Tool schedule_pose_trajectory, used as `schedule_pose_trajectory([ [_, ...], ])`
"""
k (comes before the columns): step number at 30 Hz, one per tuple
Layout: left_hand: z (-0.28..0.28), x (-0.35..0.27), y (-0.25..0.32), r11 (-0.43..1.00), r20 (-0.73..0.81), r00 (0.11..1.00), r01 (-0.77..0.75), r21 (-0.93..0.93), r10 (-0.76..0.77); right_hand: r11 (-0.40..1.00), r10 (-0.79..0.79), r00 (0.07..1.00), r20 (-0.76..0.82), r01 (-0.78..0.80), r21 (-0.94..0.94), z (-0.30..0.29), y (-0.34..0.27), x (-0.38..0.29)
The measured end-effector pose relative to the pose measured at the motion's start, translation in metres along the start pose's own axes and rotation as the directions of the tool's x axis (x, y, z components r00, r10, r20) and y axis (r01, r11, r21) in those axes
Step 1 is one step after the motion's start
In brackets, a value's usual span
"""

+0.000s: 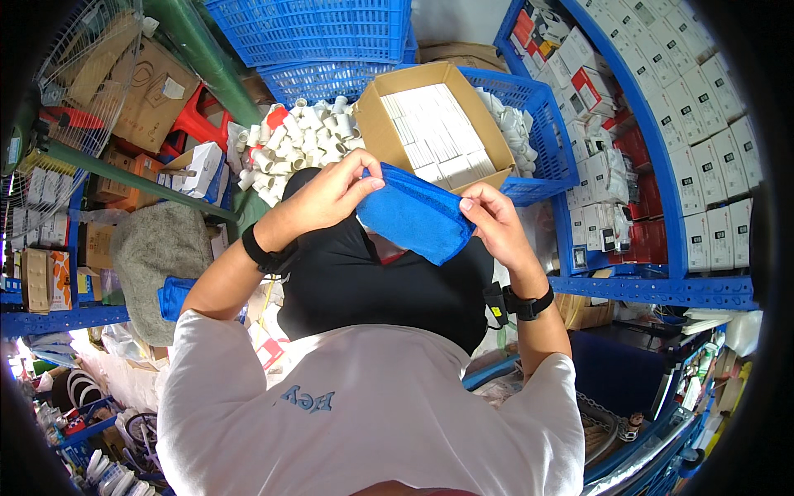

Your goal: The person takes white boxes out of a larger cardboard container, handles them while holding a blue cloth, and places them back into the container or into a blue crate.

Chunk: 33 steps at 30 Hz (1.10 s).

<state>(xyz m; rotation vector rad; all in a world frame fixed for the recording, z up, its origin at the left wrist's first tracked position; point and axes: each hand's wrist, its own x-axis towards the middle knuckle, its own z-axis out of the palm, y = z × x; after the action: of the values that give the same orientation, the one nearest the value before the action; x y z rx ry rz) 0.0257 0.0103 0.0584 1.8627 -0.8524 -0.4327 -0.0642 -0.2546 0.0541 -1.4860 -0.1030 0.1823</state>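
A folded blue cloth (412,214) is stretched between my two hands above my lap. My left hand (338,189) pinches its upper left corner between thumb and fingers. At the cloth's right end, my right hand (493,220) grips the edge the same way. Just beyond the cloth, an open cardboard box (372,118) holds white flat pieces packed in rows. A heap of white plastic pipe fittings (298,139) lies to the left of the box. Another blue cloth (177,297) lies by a grey towel (155,248), near my left forearm.
Blue plastic crates (310,31) stand behind the fittings, and another blue crate (546,124) is beside the box. Blue metal shelving (651,285) with white boxes rises at right. A green post (211,62) and red plastic stool (201,118) are at upper left.
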Motion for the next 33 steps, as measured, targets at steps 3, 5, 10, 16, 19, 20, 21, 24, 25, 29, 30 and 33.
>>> schedule_pose_trajectory([
  [3,0.004,-0.001,-0.001,0.995,-0.095,0.993,-0.082,-0.052,0.077,0.999,-0.031,1.000,-0.003,0.031,-0.031,-0.001,0.000,-0.001],
  [5,0.005,-0.001,-0.002,0.984,-0.079,0.996,-0.050,-0.173,0.036,0.992,-0.050,0.999,0.010,0.051,-0.119,-0.003,-0.002,-0.002],
  [10,0.006,0.003,0.003,0.968,-0.090,0.995,-0.056,-0.243,0.036,0.990,-0.079,0.995,0.062,0.086,-0.113,-0.003,-0.006,-0.006],
  [16,0.007,0.003,-0.005,0.943,-0.082,0.997,-0.016,-0.334,-0.012,0.947,-0.257,0.957,0.133,0.277,-0.165,0.017,0.000,-0.008],
  [19,0.004,-0.001,-0.003,0.951,-0.047,0.999,-0.011,-0.308,-0.004,0.887,-0.307,0.949,0.073,0.313,-0.339,0.013,0.014,-0.002],
  [20,0.003,-0.002,-0.002,0.965,-0.012,1.000,0.001,-0.261,-0.004,0.836,-0.363,0.930,0.056,0.352,-0.421,0.011,0.017,0.000],
  [21,0.003,-0.004,-0.001,0.966,-0.014,1.000,0.001,-0.257,-0.005,0.836,-0.366,0.929,0.058,0.356,-0.418,0.012,0.016,0.000],
  [24,0.004,-0.008,-0.002,0.958,0.052,0.999,0.011,-0.287,0.005,0.888,-0.302,0.953,-0.033,0.268,-0.373,0.016,0.013,0.000],
  [25,0.005,-0.008,-0.002,0.974,0.027,1.000,-0.004,-0.225,0.011,0.888,-0.305,0.952,-0.034,0.271,-0.372,0.018,0.012,0.001],
  [29,0.018,-0.004,0.025,0.923,-0.152,0.923,-0.320,0.211,0.355,0.946,-0.219,0.976,-0.010,0.210,-0.248,0.021,0.004,-0.001],
  [30,0.021,-0.002,0.034,0.910,-0.087,0.925,-0.343,0.234,0.371,0.943,-0.186,0.982,0.021,0.185,-0.276,0.021,0.001,0.000],
  [33,0.033,0.006,0.038,0.863,-0.007,0.906,-0.401,0.309,0.423,0.852,-0.319,0.947,0.050,0.309,-0.423,0.031,-0.016,0.002],
])
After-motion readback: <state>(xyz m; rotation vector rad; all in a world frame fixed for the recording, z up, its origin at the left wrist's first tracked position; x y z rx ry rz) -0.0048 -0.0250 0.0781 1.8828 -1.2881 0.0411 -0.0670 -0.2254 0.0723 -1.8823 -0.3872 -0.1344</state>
